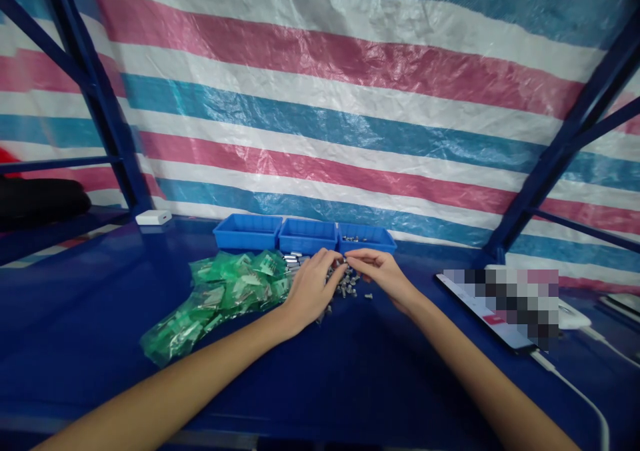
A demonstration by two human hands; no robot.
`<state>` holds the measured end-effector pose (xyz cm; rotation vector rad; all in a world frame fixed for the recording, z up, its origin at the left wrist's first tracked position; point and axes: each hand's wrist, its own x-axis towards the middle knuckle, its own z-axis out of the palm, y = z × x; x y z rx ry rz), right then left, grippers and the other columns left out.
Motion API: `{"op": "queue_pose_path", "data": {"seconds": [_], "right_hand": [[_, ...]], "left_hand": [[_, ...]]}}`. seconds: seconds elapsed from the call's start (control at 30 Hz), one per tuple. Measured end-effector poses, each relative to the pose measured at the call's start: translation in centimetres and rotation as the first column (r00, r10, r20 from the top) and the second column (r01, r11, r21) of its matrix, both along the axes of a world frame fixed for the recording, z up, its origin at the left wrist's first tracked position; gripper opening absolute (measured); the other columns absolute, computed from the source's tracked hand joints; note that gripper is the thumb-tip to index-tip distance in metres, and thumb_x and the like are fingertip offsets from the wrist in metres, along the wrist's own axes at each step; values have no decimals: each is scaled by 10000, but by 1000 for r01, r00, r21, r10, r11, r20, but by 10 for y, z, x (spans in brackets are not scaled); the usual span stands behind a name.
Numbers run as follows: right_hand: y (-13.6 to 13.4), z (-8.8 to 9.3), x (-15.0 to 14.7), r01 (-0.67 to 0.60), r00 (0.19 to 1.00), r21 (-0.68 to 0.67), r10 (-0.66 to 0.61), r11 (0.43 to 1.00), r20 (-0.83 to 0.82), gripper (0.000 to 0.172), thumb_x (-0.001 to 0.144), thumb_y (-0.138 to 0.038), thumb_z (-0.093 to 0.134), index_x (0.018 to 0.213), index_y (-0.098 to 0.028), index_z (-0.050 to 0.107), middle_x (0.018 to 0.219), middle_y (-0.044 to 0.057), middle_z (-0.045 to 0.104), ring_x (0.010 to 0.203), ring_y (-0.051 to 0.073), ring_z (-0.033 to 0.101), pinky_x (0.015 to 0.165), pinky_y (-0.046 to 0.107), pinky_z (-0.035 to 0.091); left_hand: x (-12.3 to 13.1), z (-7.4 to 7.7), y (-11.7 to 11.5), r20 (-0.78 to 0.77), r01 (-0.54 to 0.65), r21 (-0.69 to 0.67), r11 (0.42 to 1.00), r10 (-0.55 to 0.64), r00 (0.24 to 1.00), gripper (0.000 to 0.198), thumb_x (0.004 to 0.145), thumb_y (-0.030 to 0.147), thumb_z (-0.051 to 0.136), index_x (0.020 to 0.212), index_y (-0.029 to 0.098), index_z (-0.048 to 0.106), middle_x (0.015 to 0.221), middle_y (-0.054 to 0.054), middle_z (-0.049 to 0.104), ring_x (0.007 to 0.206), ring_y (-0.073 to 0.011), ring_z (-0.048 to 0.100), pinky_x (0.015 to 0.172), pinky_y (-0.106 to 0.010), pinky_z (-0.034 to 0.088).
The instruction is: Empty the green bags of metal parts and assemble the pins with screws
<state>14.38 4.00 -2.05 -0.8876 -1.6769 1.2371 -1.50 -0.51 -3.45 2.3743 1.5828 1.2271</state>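
Note:
My left hand (311, 289) reaches over a pile of small metal screws (346, 285), its fingers curled and the thumb brought in close. Opposite it, my right hand (384, 275) is pinched, fingertips almost meeting those of the left. A small, dark, shiny metal piece (341, 261) shows between the two sets of fingertips, too small to name. One loose screw (369, 296) lies below the right hand. Left of the hands are heaped several clear green plastic bags (235, 287) with small parts inside. Short silver metal pins (293, 259) lie behind the left hand.
Three blue bins stand in a row behind the hands: a left bin (247, 239), a middle bin (307, 243) and a right bin (367, 245) holding some small metal parts. A phone (465, 297) with a white cable lies right. A white box (153, 218) sits back left.

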Motion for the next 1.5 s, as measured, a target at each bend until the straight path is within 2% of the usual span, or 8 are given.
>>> {"op": "queue_pose_path", "data": {"seconds": [0.27,0.53,0.77,0.9,1.03,1.17,1.3,1.5], "right_hand": [[1,-3,-1,-56,998,-41,56,998,-4,358,646,-382,702,951,-200,658,821,32,678,639,111,583,494,202,415],[1,-5,-2,-37,999,-37,36,999,-38,262,651,-363,699,844,-199,631,769,7,641,583,89,546,459,188,385],[6,-6,1,-35,999,-55,36,998,23,299,711,-399,635,918,-191,691,618,-9,585,523,80,471,468,206,371],[18,-12,9,78,997,-80,-78,994,2,310,677,-414,660,873,-180,710,682,3,616,552,77,480,487,200,389],[33,-19,18,234,969,-132,-243,963,-52,313,640,-423,685,829,-175,714,768,16,654,571,67,512,504,182,414],[40,-23,24,348,930,-139,-360,927,-75,299,620,-403,705,799,-165,717,767,32,682,605,83,567,516,174,437],[41,-22,24,379,916,-138,-392,915,-83,289,618,-381,711,812,-167,718,779,42,697,663,111,608,533,180,464],[44,-23,24,402,907,-104,-411,910,-87,292,625,-380,708,818,-161,712,765,45,698,673,123,620,543,193,484]], "left_hand": [[1,0,-1,77,4,8,1000,-5,997,218,923,314,317,983,219,503,981,-15,533,837,-142,535,749,-289,409],[0,1,-1,73,9,3,1000,-9,997,218,917,325,332,995,215,504,989,-21,529,851,-149,538,719,-280,408],[1,0,1,-18,-10,-37,999,10,1000,230,894,374,379,956,206,523,848,-2,574,780,-154,545,723,-300,405],[0,-5,4,-101,3,-65,998,-9,995,252,839,429,476,949,217,555,824,6,592,794,-170,549,758,-329,401],[-1,-6,4,-197,179,-73,981,-190,962,257,814,417,527,981,231,586,948,-10,602,917,-179,537,849,-342,377],[0,-4,-3,-359,367,-128,922,-388,849,284,840,380,509,1096,272,565,1061,-16,588,1016,-193,504,907,-365,328],[3,-6,-9,-432,445,-140,884,-459,776,310,880,351,447,1170,275,526,1172,-18,574,1063,-209,475,907,-371,302],[5,-12,-10,-456,466,-158,871,-483,747,303,895,341,416,1148,242,551,1179,-27,585,1056,-209,479,904,-368,296]]}}
